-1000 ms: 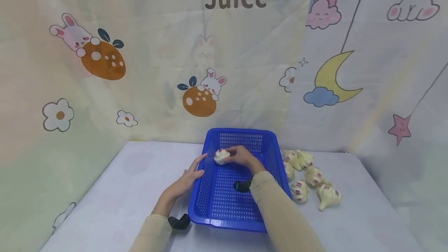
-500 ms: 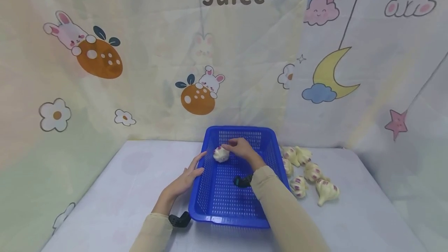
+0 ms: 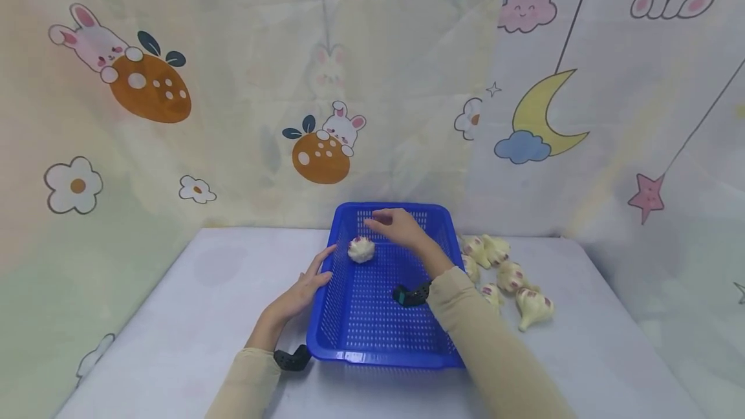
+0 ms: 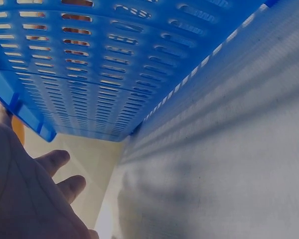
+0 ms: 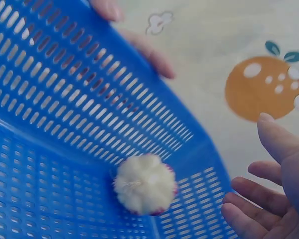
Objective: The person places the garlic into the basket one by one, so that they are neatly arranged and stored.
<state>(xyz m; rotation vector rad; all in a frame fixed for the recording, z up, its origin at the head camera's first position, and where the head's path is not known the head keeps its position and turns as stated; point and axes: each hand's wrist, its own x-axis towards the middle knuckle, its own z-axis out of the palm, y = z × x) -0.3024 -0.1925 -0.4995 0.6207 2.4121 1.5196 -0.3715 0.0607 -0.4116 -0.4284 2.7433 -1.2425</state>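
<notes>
One garlic bulb point(image 3: 361, 249), white with purple patches, lies in the far left corner of a blue perforated plastic basket point(image 3: 384, 359). My right hand point(image 3: 401, 230) hovers over the basket's far part, to the right of the bulb, holding nothing. The right wrist view shows its parted fingers point(image 5: 259, 201) apart from the bulb point(image 5: 144, 184). On the basket's left side, my left hand point(image 3: 299, 293) rests against the rim with extended fingers. In the left wrist view, two of its fingers point(image 4: 70, 186) stick out below the rim, along the outer wall.
Several more garlic bulbs point(image 3: 533, 308) lie on the white tabletop point(image 3: 582, 367) right of the basket, some partly hidden behind it and my right sleeve point(image 3: 495, 341). A printed cloth backdrop point(image 3: 256, 115) with cartoon figures rises behind the table.
My right hand has let go of the garlic bulb in the basket's far left corner and moved up and away to the right. The left hand stays at the rim; the head view tilts slightly down.
</notes>
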